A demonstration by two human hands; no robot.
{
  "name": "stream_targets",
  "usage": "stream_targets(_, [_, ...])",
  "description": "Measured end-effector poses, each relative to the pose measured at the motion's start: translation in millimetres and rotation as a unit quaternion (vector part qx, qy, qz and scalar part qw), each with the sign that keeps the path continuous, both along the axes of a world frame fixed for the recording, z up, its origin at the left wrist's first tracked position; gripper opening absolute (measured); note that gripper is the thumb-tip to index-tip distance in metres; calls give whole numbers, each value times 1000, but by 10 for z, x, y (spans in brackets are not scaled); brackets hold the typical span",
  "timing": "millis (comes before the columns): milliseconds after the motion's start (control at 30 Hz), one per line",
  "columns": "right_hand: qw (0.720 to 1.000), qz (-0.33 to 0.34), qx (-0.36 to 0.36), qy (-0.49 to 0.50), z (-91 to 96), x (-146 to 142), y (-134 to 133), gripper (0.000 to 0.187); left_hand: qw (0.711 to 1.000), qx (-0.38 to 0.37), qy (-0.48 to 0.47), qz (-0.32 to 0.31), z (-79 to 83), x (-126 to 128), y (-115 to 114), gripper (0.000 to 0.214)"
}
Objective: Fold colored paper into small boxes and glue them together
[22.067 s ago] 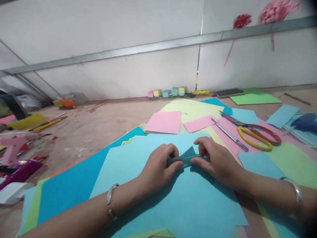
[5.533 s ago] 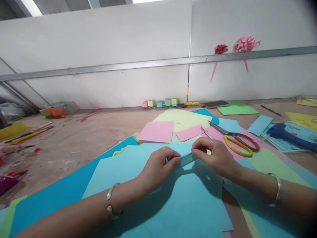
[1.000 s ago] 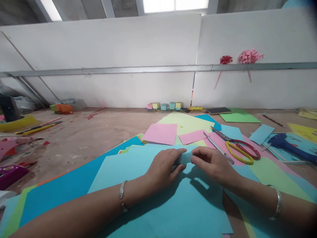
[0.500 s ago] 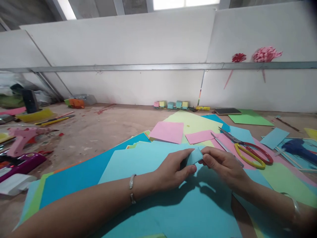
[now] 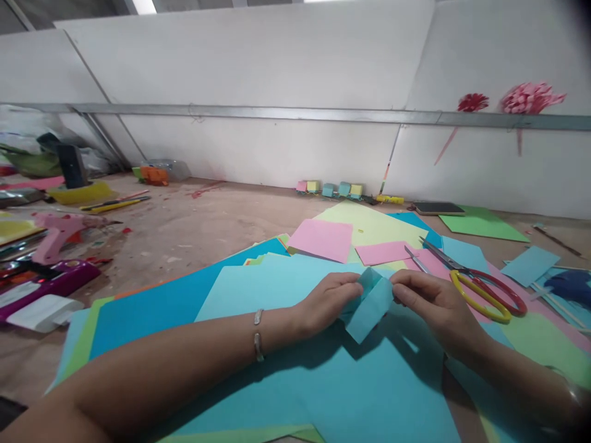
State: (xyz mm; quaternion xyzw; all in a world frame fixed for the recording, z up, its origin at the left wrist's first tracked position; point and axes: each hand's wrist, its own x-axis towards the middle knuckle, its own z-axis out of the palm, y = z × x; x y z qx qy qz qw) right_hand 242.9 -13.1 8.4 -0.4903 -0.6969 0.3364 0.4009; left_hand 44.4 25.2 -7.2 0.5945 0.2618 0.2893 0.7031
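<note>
A small folded piece of light blue paper (image 5: 372,307) is held up between my two hands, its creased flaps partly opened out. My left hand (image 5: 325,303) grips its left side between thumb and fingers. At its upper right edge, my right hand (image 5: 427,301) pinches it with thumb and forefinger. Below both hands lie large light blue sheets (image 5: 258,289), on top of a darker blue sheet (image 5: 148,320). Scissors (image 5: 489,292) with yellow and red handles rest just right of my right hand, and a thin metallic tool (image 5: 417,259) lies beside them.
Pink paper pieces (image 5: 323,239) and a pale yellow sheet (image 5: 373,221) lie beyond my hands. Small paper blocks (image 5: 329,189) stand along the wall. At left are a pink glue gun (image 5: 58,234) and a purple tool (image 5: 53,286); a blue glue gun (image 5: 567,288) is at right.
The folded blue paper has been turned and partly unfolded, showing a longer strip and flaps. Both hands still hold it. The view has shifted slightly left and down.
</note>
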Motion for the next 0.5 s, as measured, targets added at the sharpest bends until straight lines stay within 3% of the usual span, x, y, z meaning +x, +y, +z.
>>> stream_targets(133, [998, -37, 8, -53, -4, 8, 26, 23, 995, 85, 36, 41, -23, 20, 29, 12])
stream_targets(333, [995, -61, -34, -69, -5, -78, -29, 32, 988, 112, 74, 73, -95, 56, 21, 16])
stream_targets(500, [991, -93, -22, -88, -68, -183, -66, 58, 927, 278, 176, 178, -72, 58, -39, 13])
